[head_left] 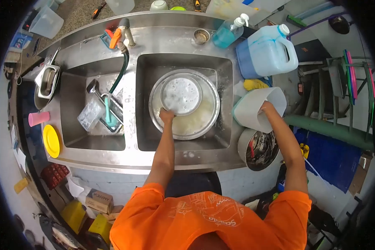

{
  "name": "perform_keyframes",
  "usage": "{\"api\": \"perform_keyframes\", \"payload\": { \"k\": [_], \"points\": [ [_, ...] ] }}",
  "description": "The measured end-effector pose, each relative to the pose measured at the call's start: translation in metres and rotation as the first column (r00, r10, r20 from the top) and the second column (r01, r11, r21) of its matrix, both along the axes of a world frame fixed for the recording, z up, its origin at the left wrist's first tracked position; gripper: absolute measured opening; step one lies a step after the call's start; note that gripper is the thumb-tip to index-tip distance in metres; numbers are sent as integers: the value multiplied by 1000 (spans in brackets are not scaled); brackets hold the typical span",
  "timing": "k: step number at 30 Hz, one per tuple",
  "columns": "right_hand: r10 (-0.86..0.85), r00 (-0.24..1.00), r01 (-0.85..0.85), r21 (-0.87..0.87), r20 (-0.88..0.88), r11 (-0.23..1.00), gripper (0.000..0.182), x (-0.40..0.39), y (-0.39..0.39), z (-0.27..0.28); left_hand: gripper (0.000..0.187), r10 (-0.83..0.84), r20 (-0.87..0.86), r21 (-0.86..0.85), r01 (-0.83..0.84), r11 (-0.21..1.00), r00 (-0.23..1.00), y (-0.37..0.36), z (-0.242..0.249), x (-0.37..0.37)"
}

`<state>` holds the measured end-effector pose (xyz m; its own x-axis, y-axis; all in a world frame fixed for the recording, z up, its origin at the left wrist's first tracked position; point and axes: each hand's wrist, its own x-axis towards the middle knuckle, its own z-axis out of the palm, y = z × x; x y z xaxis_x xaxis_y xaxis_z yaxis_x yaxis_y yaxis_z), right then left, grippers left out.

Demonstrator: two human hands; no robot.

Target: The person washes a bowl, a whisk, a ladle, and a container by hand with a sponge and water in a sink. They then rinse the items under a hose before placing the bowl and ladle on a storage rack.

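My left hand [166, 115] grips the near-left rim of a round metal bowl [181, 95] with suds in it. That bowl is over a wider metal basin [204, 121] of cloudy water, in the right sink compartment [143, 133]. At the right my right hand [264, 109] reaches into a white plastic container [250, 110] that tilts on the sink's edge. The container's wall hides most of its fingers, so its grip does not show. Just below stands a metal pot [246, 143] with dark residue and a red utensil [252, 148] inside.
The left compartment [71, 133] holds a clear container [91, 114], a ladle [92, 86] and a metal tray [114, 127]. A faucet [130, 35] stands behind. Blue liquid fills a jug [264, 52] and a pump bottle [228, 33]. A yellow plate [51, 141] and pink cup [39, 118] are left.
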<state>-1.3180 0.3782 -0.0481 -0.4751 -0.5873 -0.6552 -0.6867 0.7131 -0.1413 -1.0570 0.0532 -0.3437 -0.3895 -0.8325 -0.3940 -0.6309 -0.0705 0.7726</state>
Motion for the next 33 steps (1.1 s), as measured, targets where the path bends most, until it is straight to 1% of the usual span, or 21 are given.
{"api": "perform_keyframes", "payload": {
  "k": [1, 2, 3, 4, 5, 6, 7, 8, 9, 10, 13, 14, 16, 17, 18, 20, 22, 24, 27, 29, 33],
  "points": [
    [6, 1000, -6, -1, 9, 1000, 37, -3, 1, -1, 31, 64, -155, 6, -64, 998, 986, 3, -5, -2],
    [11, 1000, -11, -1, 15, 1000, 37, -3, 2, -3, 31, 63, -151, 9, -62, 998, 987, 2, -8, -4],
    [16, 1000, -16, 0, 24, 1000, 38, -4, 4, -3, 23, -28, -156, 23, 32, 999, 987, -3, 8, -10],
    [21, 999, -21, 0, 27, 1000, 38, -5, 7, -5, 15, -117, -158, 35, 124, 992, 980, -10, 37, -11],
    [27, 999, -26, -3, 31, 1000, 38, -7, 11, -6, 12, -75, -353, 151, 135, 979, 933, -7, 116, -20],
    [34, 999, -33, -8, 29, 999, 39, -8, 11, -4, 12, -75, -352, 140, 132, 981, 933, -9, 117, -28],
    [41, 999, -40, -17, 28, 999, 39, -9, 13, -4, 13, -259, -201, -141, 233, 962, 945, -16, 113, -41],
    [46, 999, -45, -25, 27, 999, 40, -6, 15, -4, 13, -388, 4, -389, 359, 848, 921, -20, 111, -47],
    [48, 999, -48, -34, 21, 998, 40, -11, 16, -3, 14, -458, 55, -529, 415, 740, 887, -20, 148, -57],
    [54, 998, -53, -40, 18, 998, 41, -10, 17, -3, 14, -458, 61, -536, 416, 734, 887, -24, 159, -62],
    [70, 998, -70, -62, 1, 996, 43, -8, 23, -3, 19, -678, 258, -550, 681, 483, 689, -30, 184, -76],
    [65, 998, -65, -76, -5, 995, 43, -7, 25, -1, 19, -681, 261, -557, 683, 473, 684, -35, 193, -74],
    [55, 998, -58, -110, -28, 992, 44, -4, 29, 6, 23, -804, 382, -544, 814, 204, 456, -49, 211, -61],
    [48, 998, -53, -131, -39, 990, 45, 0, 31, 11, 25, -828, 419, -594, 802, 60, 372, -59, 218, -52],
    [40, 998, -45, -136, -38, 990, 45, 5, 35, 17, 25, -829, 423, -594, 803, 51, 366, -67, 231, -44],
    [-81, 997, 79, -181, -2, 980, 63, 11, 38, 45, 28, -863, 463, -598, 790, -137, 201, -81, 274, -31],
    [-118, 989, 89, -272, -91, 958, 62, 26, 41, 75, 31, -828, 533, -623, 742, -247, 172, -100, 309, -23],
    [-209, 945, 83, -435, -251, 897, 59, 46, 45, 109, 29, -826, 522, -734, 604, -310, 210, -115, 353, -22],
    [-296, 919, 136, -497, -260, 857, 60, 63, 44, 162, 23, -809, 538, -789, 478, -385, 236, -125, 416, -17],
    [-317, 909, 128, -543, -271, 830, 57, 77, 46, 194, 22, -829, 486, -863, 298, -407, 276, -121, 454, -12],
    [-395, 862, 113, -638, -318, 762, 49, 122, 29, 246, 22, -822, 452, -889, 246, -386, 347, -121, 485, 6]
  ]
}}
